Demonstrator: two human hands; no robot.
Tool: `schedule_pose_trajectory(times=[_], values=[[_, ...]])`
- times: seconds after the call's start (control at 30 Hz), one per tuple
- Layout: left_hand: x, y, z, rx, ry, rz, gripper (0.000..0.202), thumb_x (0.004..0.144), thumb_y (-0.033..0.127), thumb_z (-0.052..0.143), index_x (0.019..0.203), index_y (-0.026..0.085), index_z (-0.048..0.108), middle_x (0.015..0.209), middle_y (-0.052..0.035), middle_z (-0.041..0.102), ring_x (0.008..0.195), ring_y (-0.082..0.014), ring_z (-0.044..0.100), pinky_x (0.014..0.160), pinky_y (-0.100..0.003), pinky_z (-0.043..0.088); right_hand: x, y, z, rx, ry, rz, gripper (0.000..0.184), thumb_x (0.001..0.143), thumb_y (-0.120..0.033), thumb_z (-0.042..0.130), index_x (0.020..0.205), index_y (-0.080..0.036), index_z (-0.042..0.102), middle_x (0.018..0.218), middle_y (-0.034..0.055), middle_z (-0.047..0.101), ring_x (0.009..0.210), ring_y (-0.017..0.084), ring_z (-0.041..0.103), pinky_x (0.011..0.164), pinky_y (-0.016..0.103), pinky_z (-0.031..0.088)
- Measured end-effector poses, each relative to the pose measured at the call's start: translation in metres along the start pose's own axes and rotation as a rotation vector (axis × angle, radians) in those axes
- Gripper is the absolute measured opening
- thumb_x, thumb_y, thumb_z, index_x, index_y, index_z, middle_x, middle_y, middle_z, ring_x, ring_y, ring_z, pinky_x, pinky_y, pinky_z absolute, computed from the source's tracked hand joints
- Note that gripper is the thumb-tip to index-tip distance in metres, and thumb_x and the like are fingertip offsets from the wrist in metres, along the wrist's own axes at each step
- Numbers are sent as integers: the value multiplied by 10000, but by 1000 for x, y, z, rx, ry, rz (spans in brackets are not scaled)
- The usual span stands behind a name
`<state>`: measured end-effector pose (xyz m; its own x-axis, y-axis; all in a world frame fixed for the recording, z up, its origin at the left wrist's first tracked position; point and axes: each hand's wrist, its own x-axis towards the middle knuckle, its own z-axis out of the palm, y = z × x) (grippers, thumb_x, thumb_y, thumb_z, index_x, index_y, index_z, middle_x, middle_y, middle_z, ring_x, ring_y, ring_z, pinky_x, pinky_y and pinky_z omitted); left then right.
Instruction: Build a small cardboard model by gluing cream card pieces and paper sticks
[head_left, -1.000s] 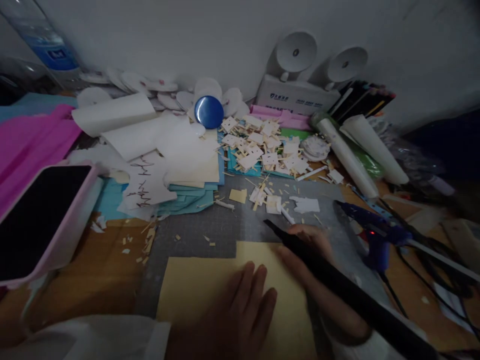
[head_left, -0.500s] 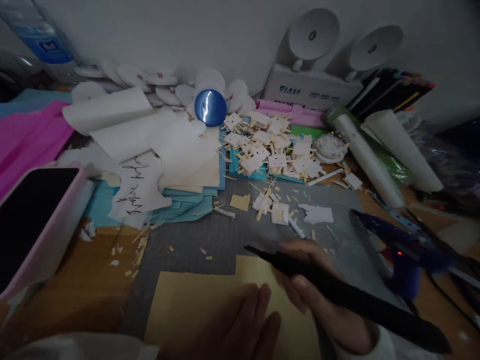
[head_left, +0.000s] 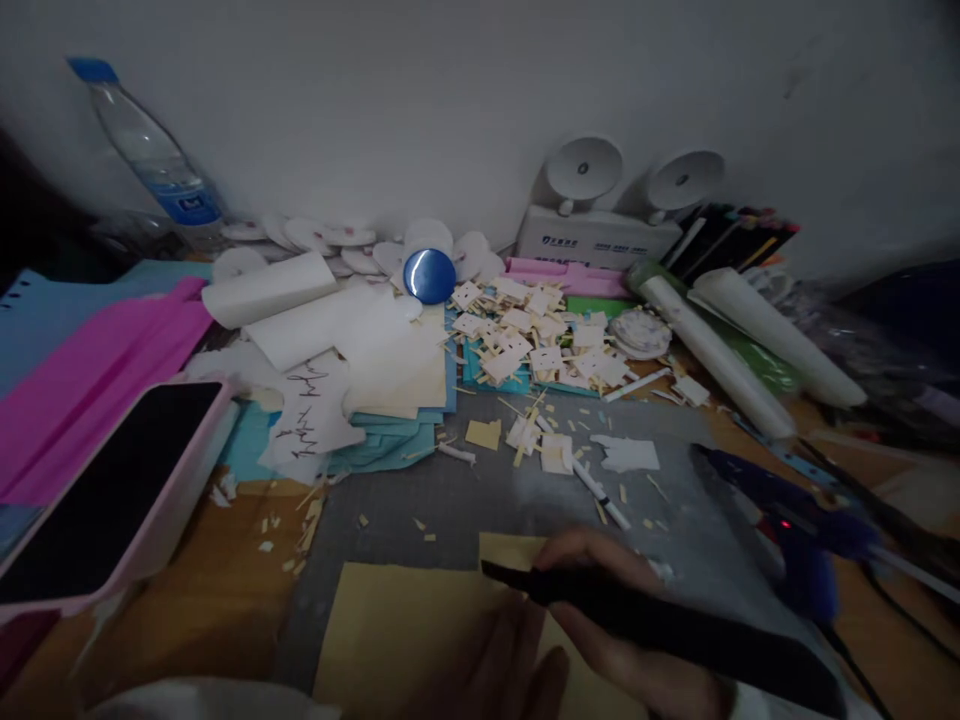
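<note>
Yellow paper [head_left: 397, 615] is laid on the gray mat [head_left: 390, 515]; it is partly covered by the stretched-out left hand [head_left: 499, 660]; a black knife [head_left: 712, 637] is gripped by the right hand [head_left: 637, 670], tip near the paper's edge.

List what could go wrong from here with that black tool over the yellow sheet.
1. The tip of the black tool in the right hand is close to the left hand; if sharp, a slip might nick it.
2. The yellow sheet could get marked in the wrong spot.
3. The blue glue gun shows a red light, so it may be hot if brushed.
</note>
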<state>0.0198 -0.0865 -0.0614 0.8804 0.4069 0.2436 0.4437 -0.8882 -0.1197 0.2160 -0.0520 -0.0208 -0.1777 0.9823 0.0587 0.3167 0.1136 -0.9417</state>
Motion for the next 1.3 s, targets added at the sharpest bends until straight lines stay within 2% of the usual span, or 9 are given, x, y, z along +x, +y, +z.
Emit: schedule_pose_trajectory(times=[0.07, 0.17, 0.27, 0.43, 0.73, 0.93, 1.07, 1.17, 1.3], values=[[0, 0, 2, 12, 31, 32, 413, 961, 369, 473, 1306, 144, 501, 1312, -114, 599, 1144, -229, 585, 988, -326, 401, 1, -1, 2, 25, -10, 33, 61, 791, -270, 621, 818, -217, 614, 640, -2, 657, 529, 133, 599, 462, 211, 454], [1, -2, 1, 12, 48, 24, 391, 965, 366, 458, 1279, 143, 530, 1255, -96, 638, 1115, -231, 598, 970, -329, 417, 1, -4, 1, 7, -20, 32, 79, 798, -289, 611, 807, -210, 609, 644, 6, 662, 533, 135, 600, 477, 219, 457], [3, -4, -2, 20, 78, 35, 348, 970, 315, 445, 1251, 137, 551, 1198, -81, 670, 1054, -225, 628, 929, -325, 446, 0, -6, 0, -53, -7, -5, 44, 773, -245, 614, 802, -212, 613, 651, 0, 664, 546, 137, 615, 501, 222, 467], [3, -4, -1, 9, 48, 31, 355, 968, 284, 436, 1274, 132, 533, 1218, -82, 661, 1046, -216, 631, 920, -320, 449, -1, -4, -1, -65, -49, -2, 47, 774, -224, 614, 820, -216, 610, 672, -9, 662, 564, 131, 621, 516, 215, 470], [1, -2, -1, -37, 31, 5, 360, 972, 303, 438, 1281, 141, 528, 1225, -68, 658, 1073, -216, 617, 931, -322, 454, 2, -8, -1, -96, -13, -65, 48, 773, -230, 622, 821, -229, 618, 679, -14, 667, 581, 132, 637, 528, 211, 484], [2, -4, -4, -52, 18, 42, 392, 949, 306, 474, 1280, 103, 528, 1247, -119, 638, 1103, -244, 604, 953, -351, 445, -1, -5, 3, -141, 16, -66, 53, 755, -212, 611, 805, -228, 618, 648, -16, 659, 556, 133, 627, 521, 211, 474], [2, -4, -2, -36, 18, 31, 396, 949, 312, 479, 1303, 140, 522, 1250, -95, 639, 1059, -225, 616, 922, -336, 458, -6, -4, 4, -192, 35, -52, 71, 766, -216, 600, 824, -240, 633, 663, -16, 667, 580, 135, 637, 547, 212, 478], [2, -4, -2, -45, 46, 3, 377, 962, 312, 442, 1294, 160, 535, 1210, -64, 660, 1037, -217, 617, 905, -330, 460, -8, -3, 1, -204, -15, -14, 64, 804, -250, 594, 855, -246, 633, 704, -5, 679, 635, 149, 652, 568, 215, 487], [2, -5, -4, -43, 61, 3, 377, 963, 352, 434, 1270, 168, 550, 1216, -73, 654, 1042, -226, 609, 889, -329, 447, -7, -2, -2, -173, -19, 9, 45, 830, -259, 584, 839, -247, 627, 712, -6, 666, 655, 148, 640, 593, 216, 484]])
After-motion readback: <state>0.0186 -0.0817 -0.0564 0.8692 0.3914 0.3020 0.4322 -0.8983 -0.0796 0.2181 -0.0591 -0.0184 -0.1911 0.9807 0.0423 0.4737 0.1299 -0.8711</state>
